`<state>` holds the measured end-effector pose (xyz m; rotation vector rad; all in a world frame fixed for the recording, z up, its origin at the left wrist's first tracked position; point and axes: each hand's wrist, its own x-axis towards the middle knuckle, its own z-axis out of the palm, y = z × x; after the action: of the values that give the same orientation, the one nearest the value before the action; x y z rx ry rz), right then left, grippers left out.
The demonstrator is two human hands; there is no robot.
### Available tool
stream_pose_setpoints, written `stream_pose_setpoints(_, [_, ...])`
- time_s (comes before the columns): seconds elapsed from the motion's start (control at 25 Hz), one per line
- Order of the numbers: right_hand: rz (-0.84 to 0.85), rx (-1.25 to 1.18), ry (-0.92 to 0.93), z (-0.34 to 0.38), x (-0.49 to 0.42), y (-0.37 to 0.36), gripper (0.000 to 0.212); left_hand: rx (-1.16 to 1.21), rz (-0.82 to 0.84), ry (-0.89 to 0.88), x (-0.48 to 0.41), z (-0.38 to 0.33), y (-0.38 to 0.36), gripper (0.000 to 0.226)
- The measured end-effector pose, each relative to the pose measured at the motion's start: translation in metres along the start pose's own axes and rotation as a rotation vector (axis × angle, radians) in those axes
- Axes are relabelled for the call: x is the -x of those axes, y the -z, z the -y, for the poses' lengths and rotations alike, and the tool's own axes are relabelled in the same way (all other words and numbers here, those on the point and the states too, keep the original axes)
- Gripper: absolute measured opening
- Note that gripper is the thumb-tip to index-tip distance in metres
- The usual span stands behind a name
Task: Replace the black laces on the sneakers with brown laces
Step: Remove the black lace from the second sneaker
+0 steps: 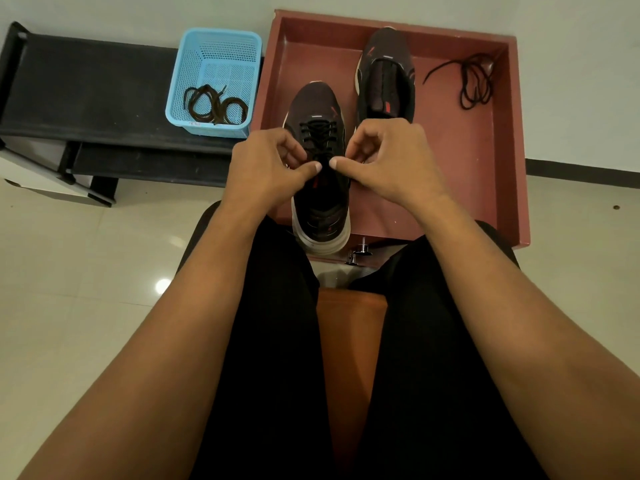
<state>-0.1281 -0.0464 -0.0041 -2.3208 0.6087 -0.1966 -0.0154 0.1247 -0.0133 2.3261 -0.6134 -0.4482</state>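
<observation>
Your left hand (266,169) and right hand (389,161) each pinch the black lace (318,131) on the laced sneaker (322,209) at the red tray's (446,161) near edge. Brown laces (214,105) lie in the blue basket (180,74) on the bench (86,91).

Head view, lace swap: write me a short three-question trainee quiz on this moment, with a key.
1. True or false: the far sneaker has no lace in it.
2. The brown laces lie in: A) the blue basket B) a paper bag C) a glass jar.
3. Fill in: the left hand and right hand pinch the black lace of the ____ sneaker.
Key: 1 true; 2 A; 3 near sneaker.
</observation>
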Motion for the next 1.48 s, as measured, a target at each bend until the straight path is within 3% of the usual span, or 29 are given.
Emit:
stream_pose_setpoints(0.12, [0.023, 0.2, -0.043, 0.005, -0.001, -0.012, 0.036, -0.088, -0.013, 0.062, 0.001, -0.001, -0.001, 0.032])
stream_pose_setpoints(0.24, [-0.005, 0.254, -0.083, 0.009, -0.001, -0.017, 0.032, -0.092, -0.034, 0.065, 0.003, -0.001, -0.001, 0.03])
stream_pose_setpoints(0.52, [0.036, 0.008, -0.259, 0.004, 0.005, -0.01, 0.021, -0.089, -0.098, 0.098, 0.006, 0.007, 0.003, 0.015])
stream_pose_setpoints(0.92, [0.085, -0.395, -0.55, -0.002, 0.002, 0.0, 0.01, 0.003, -0.055, 0.242, -0.003, 0.016, 0.005, 0.007])
stream_pose_setpoints(1.24, [0.071, -0.239, -0.391, -0.002, 0.004, -0.003, 0.016, 0.056, -0.007, 0.174, 0.003, 0.012, 0.002, 0.015])
stream_pose_setpoints(1.48, [0.021, -0.085, -0.293, 0.008, 0.005, -0.002, 0.017, -0.073, -0.101, 0.068, 0.012, -0.004, 0.003, 0.023])
